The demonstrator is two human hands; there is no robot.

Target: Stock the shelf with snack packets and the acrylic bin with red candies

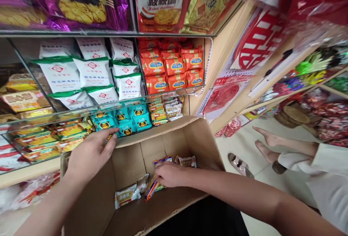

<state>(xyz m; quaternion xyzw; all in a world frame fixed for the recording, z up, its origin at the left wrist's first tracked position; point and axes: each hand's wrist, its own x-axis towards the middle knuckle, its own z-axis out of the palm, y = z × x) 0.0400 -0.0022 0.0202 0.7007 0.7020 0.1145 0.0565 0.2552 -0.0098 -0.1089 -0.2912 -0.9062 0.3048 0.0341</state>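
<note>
A cardboard box (160, 138) stands in front of me with several small wrapped snack packets in it. My right hand (170, 173) reaches down inside it, fingers closed on an orange-and-purple snack packet (152, 189). White-wrapped packets (127, 195) lie to the left of that hand, and a brown packet (187, 161) lies to its right. Over the box's far left edge, my left hand (94, 152) is held with thumb and fingers apart. Its fingertips are beside the teal packets (127, 128) on the low shelf; I cannot tell whether they touch.
Shelves ahead hold white bags with green edges (94, 72), red packets (174, 65) and yellow packets (51, 138). A glass shelf edge (81, 114) runs above the teal packets. At right, a person's bare legs (272, 143) and a sandal (240, 165) are on the floor.
</note>
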